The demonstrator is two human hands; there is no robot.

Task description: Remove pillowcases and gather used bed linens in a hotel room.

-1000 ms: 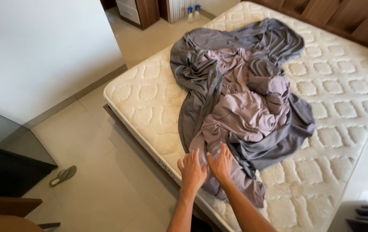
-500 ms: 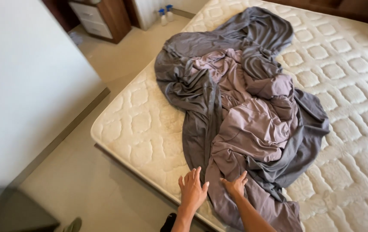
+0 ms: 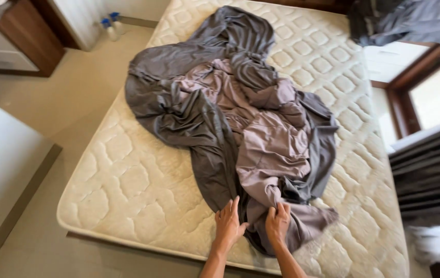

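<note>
From the head camera, my left hand (image 3: 228, 224) lies flat and open on the near edge of the grey sheet (image 3: 230, 118), pinning it. My right hand (image 3: 277, 224) is curled, pinching a fold. The sheet sprawls crumpled across the bare mattress (image 3: 127, 185), so I work from the foot.

I'm in a bedroom: bare quilted mattress (image 3: 127, 185) w/ crumpled grey sheet (image 3: 220, 118), wooden cabinet (image 3: 14, 41) at 10 o'clock, window (image 3: 436, 92) at 2.
</note>
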